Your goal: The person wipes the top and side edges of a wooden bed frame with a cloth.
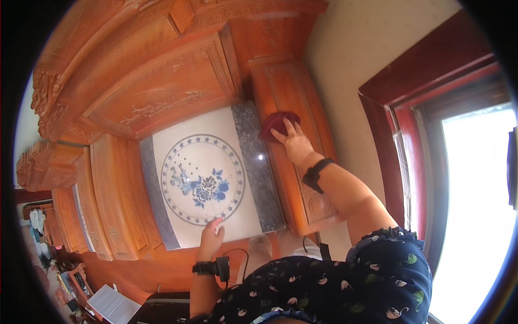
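My right hand (295, 144) presses a dark red cloth (276, 122) onto the top of the wooden armrest (302, 178), its fingers spread over the folds. Part of the cloth is covered by the hand. My left hand (211, 237) hangs at the front edge of the seat panel (245, 225), empty, with its fingers loosely apart. That panel is white with a blue flower pattern inside a ring of stars, and dark grey marbled bands run along its sides. Each wrist wears a black strap.
A carved wooden backrest (167, 94) rises behind the seat. Another wooden armrest (116, 200) stands on the left. At the right are a beige wall (345, 70) and a bright window with a dark red frame (386, 135). A pale flat object (113, 305) lies at the lower left.
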`<state>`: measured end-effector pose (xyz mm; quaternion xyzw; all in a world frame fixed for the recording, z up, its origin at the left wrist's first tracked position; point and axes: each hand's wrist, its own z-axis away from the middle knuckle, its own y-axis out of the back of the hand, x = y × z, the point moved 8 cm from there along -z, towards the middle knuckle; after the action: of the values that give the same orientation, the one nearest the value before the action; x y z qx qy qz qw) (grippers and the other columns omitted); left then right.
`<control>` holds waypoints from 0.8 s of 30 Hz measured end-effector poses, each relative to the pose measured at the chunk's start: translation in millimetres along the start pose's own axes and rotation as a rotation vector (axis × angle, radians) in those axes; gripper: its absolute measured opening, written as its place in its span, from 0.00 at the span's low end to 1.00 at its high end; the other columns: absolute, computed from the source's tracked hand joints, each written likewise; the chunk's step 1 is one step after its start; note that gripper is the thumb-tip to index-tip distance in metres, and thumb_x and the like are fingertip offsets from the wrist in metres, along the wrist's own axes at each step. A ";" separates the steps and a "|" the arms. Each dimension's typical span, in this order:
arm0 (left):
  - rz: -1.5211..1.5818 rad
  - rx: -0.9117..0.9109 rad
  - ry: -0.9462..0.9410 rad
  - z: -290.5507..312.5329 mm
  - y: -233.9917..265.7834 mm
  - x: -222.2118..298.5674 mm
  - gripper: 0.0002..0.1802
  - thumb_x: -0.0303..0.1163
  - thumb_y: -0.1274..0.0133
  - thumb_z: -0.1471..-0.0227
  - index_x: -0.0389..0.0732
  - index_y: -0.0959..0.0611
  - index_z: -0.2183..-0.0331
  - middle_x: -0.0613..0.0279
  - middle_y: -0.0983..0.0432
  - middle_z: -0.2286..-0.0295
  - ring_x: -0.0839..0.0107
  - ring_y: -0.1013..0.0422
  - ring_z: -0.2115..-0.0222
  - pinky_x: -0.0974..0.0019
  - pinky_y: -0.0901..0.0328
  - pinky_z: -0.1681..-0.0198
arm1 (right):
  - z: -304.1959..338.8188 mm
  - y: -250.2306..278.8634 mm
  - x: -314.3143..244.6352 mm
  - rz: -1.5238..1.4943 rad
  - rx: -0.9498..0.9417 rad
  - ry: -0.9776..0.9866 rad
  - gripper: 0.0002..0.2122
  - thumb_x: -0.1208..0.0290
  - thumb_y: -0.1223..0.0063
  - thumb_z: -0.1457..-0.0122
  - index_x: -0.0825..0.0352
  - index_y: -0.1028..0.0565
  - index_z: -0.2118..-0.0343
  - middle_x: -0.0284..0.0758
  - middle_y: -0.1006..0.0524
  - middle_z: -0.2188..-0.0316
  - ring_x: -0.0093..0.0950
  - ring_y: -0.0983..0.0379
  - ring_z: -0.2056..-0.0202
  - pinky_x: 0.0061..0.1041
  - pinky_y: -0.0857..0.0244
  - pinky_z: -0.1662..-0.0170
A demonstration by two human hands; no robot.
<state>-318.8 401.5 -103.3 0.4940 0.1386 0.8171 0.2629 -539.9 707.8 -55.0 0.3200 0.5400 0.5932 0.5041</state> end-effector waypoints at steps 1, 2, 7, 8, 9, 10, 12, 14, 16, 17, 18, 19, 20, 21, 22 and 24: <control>0.008 -0.039 0.019 -1.8 -2.6 0.8 0.18 0.30 0.52 0.53 0.39 0.27 0.57 0.50 0.30 0.60 0.58 0.32 0.60 0.64 0.37 0.59 | 25.5 -3.7 -5.4 -0.007 -0.018 -0.012 0.27 0.77 0.57 0.51 0.45 0.40 0.47 0.43 0.54 0.42 0.49 0.50 0.45 0.34 0.43 0.46; -0.006 -0.054 0.003 -2.5 -5.2 4.1 0.18 0.28 0.52 0.52 0.37 0.27 0.57 0.52 0.29 0.60 0.63 0.32 0.59 0.67 0.37 0.58 | 52.2 -9.0 -10.1 -0.024 0.002 -0.013 0.28 0.78 0.56 0.52 0.46 0.40 0.47 0.43 0.53 0.42 0.49 0.50 0.45 0.35 0.42 0.47; -0.045 -0.116 -0.081 -1.3 -12.7 -6.4 0.18 0.24 0.53 0.52 0.34 0.29 0.56 0.54 0.30 0.58 0.67 0.33 0.56 0.69 0.38 0.55 | 184.7 -25.3 -43.9 -0.127 -0.005 0.011 0.30 0.81 0.54 0.56 0.48 0.38 0.48 0.41 0.54 0.42 0.48 0.50 0.45 0.36 0.42 0.48; -0.075 -0.131 -0.085 -0.4 -13.7 -5.8 0.18 0.23 0.53 0.52 0.34 0.29 0.56 0.55 0.30 0.58 0.67 0.33 0.56 0.69 0.38 0.55 | 209.0 -30.4 -49.6 -0.110 -0.029 0.012 0.30 0.81 0.53 0.57 0.48 0.37 0.48 0.41 0.54 0.42 0.48 0.50 0.45 0.35 0.42 0.47; -0.105 -0.147 -0.088 -0.3 -15.4 -5.1 0.18 0.23 0.53 0.52 0.34 0.29 0.56 0.55 0.30 0.58 0.67 0.33 0.56 0.70 0.38 0.55 | 232.9 -36.5 -54.3 -0.095 -0.053 0.014 0.30 0.81 0.53 0.57 0.48 0.37 0.48 0.40 0.54 0.42 0.47 0.50 0.45 0.35 0.43 0.47; -0.068 -0.155 -0.110 -1.4 -16.6 -0.5 0.18 0.23 0.53 0.53 0.35 0.29 0.56 0.55 0.29 0.59 0.67 0.33 0.56 0.70 0.38 0.55 | 253.6 -40.2 -57.8 -0.100 -0.055 0.050 0.28 0.80 0.53 0.57 0.48 0.35 0.50 0.39 0.54 0.41 0.45 0.48 0.45 0.33 0.42 0.47; -0.036 -0.184 -0.123 2.0 -17.7 11.4 0.17 0.23 0.53 0.53 0.36 0.28 0.57 0.55 0.29 0.60 0.66 0.33 0.57 0.69 0.38 0.56 | 286.0 -40.9 -61.4 -0.091 -0.169 0.028 0.27 0.79 0.54 0.56 0.48 0.35 0.50 0.37 0.52 0.41 0.43 0.46 0.46 0.32 0.41 0.48; -0.074 -0.176 -0.126 3.9 -14.8 13.4 0.17 0.24 0.53 0.53 0.37 0.27 0.57 0.54 0.28 0.61 0.66 0.32 0.58 0.68 0.37 0.57 | 310.7 -43.1 -57.8 -0.062 -0.371 -0.013 0.22 0.76 0.55 0.54 0.48 0.32 0.53 0.33 0.50 0.42 0.37 0.43 0.47 0.29 0.38 0.51; -0.072 -0.197 -0.115 6.4 -12.7 12.8 0.17 0.24 0.53 0.53 0.38 0.27 0.57 0.54 0.28 0.62 0.66 0.32 0.59 0.69 0.37 0.58 | 318.6 -27.5 -38.5 -0.338 -0.611 -0.348 0.21 0.75 0.56 0.53 0.52 0.31 0.54 0.37 0.32 0.54 0.38 0.32 0.57 0.30 0.34 0.57; -0.044 -0.230 -0.070 7.7 -9.9 2.2 0.18 0.24 0.53 0.53 0.37 0.28 0.57 0.55 0.28 0.62 0.68 0.32 0.59 0.69 0.37 0.56 | 319.4 -9.7 -37.4 -0.616 -0.780 -0.640 0.20 0.75 0.57 0.53 0.53 0.31 0.54 0.39 0.27 0.60 0.38 0.29 0.62 0.30 0.34 0.59; -0.001 -0.242 -0.112 4.8 -12.1 9.1 0.18 0.26 0.52 0.53 0.36 0.27 0.57 0.53 0.28 0.61 0.65 0.32 0.58 0.67 0.37 0.56 | 311.0 2.3 -17.4 -0.557 -0.520 -0.511 0.19 0.74 0.57 0.53 0.57 0.32 0.54 0.38 0.26 0.66 0.35 0.28 0.66 0.28 0.33 0.61; 0.037 -0.249 -0.151 2.8 -13.5 18.5 0.18 0.28 0.51 0.54 0.35 0.27 0.57 0.51 0.28 0.61 0.63 0.32 0.58 0.66 0.38 0.55 | 307.1 16.5 -0.1 -0.493 -0.264 -0.373 0.19 0.73 0.57 0.52 0.60 0.32 0.54 0.38 0.24 0.72 0.33 0.26 0.70 0.27 0.33 0.64; 0.047 -0.275 -0.163 5.1 -12.4 23.8 0.19 0.29 0.51 0.53 0.35 0.28 0.56 0.51 0.28 0.60 0.64 0.32 0.58 0.66 0.38 0.54 | 301.0 38.5 -6.9 -0.744 -0.322 -0.533 0.18 0.71 0.57 0.50 0.63 0.33 0.54 0.37 0.25 0.71 0.28 0.27 0.69 0.24 0.34 0.64; 0.048 -0.266 -0.159 7.7 -7.8 33.0 0.19 0.29 0.51 0.53 0.35 0.28 0.56 0.51 0.28 0.60 0.64 0.32 0.58 0.66 0.38 0.54 | 292.9 60.2 -19.6 -0.995 -0.378 -0.692 0.17 0.70 0.57 0.48 0.66 0.33 0.54 0.36 0.26 0.70 0.24 0.29 0.69 0.22 0.35 0.65; 0.114 -0.345 -0.197 11.0 -14.7 57.5 0.19 0.28 0.52 0.51 0.35 0.29 0.55 0.52 0.29 0.60 0.66 0.33 0.57 0.67 0.39 0.53 | 281.3 72.4 -18.6 -1.121 -0.228 -0.588 0.16 0.68 0.60 0.45 0.67 0.35 0.54 0.35 0.28 0.77 0.24 0.32 0.80 0.19 0.40 0.77; 0.192 -0.448 -0.273 16.5 -19.5 96.0 0.20 0.31 0.54 0.47 0.35 0.32 0.53 0.54 0.31 0.58 0.68 0.34 0.55 0.68 0.40 0.51 | 262.4 99.5 -38.0 -1.559 -0.205 -0.443 0.15 0.67 0.61 0.44 0.68 0.34 0.55 0.34 0.28 0.70 0.22 0.32 0.72 0.19 0.39 0.69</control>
<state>-334.5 471.4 -34.5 0.5400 -0.1298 0.7744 0.3031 -311.6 764.5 102.7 -0.0854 0.4382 0.0417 0.8938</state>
